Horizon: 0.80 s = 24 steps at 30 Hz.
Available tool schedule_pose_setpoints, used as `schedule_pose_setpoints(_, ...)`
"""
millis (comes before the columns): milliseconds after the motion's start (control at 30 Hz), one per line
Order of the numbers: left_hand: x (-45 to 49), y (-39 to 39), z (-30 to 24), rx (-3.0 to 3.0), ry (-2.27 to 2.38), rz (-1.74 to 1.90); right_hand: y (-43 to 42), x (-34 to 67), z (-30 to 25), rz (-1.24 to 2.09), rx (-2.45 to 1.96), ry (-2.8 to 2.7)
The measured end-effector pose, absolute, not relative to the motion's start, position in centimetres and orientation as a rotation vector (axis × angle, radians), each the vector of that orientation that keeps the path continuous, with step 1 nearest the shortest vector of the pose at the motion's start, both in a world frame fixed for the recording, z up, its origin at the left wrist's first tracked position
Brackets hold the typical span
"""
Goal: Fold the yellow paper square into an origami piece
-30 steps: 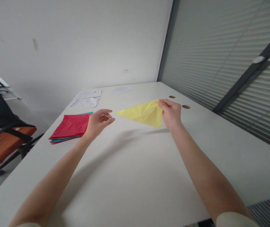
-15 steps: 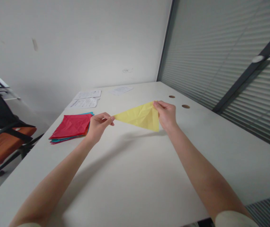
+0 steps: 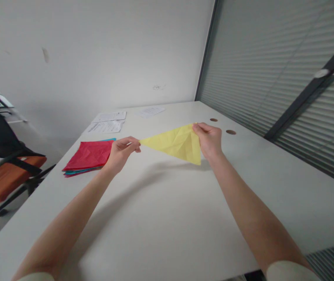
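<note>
A yellow triangular sheet (image 3: 171,143) hangs above the white table (image 3: 161,226) near the middle of the frame, held at both ends. Left of center, the left hand (image 3: 124,151) pinches its narrow tip between thumb and fingers. Right of center, the right hand (image 3: 209,139) has thumb and fingers pressed on the wide end's upper corner. I can see a red sheet (image 3: 89,155) topping a stack (blue edges peek out below) at center left, with printed papers (image 3: 106,127) beyond it.
</note>
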<state>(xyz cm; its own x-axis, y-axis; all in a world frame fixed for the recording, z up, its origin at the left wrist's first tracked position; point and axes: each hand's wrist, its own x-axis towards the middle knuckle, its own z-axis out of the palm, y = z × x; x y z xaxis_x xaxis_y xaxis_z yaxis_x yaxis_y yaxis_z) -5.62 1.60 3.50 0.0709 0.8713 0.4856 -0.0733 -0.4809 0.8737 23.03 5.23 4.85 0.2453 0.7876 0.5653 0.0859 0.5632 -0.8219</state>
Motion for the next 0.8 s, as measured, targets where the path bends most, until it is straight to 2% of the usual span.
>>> schedule_pose_setpoints(133, -5.6, 1.6, 3.3, 1.677, 1.005, 1.562, 4.8, 23.2, 5.3, 0.445, -0.917, -1.374)
schedule_pose_setpoints(367, -4.4, 0.7, 3.3, 2.091, 1.170, 1.271, 3.9, 22.3, 5.7, 0.467, -0.885, -1.594)
schedule_pose_setpoints(500, -4.7, 1.2, 2.7, 2.056, 1.148, 1.091, 3.8, 22.1, 5.7, 0.505, -0.897, -1.575)
schedule_pose_setpoints(800, -5.1, 1.4, 2.7, 2.106, 1.167, 1.020, 4.2, 22.5, 5.5, 0.575, -0.926, -1.528)
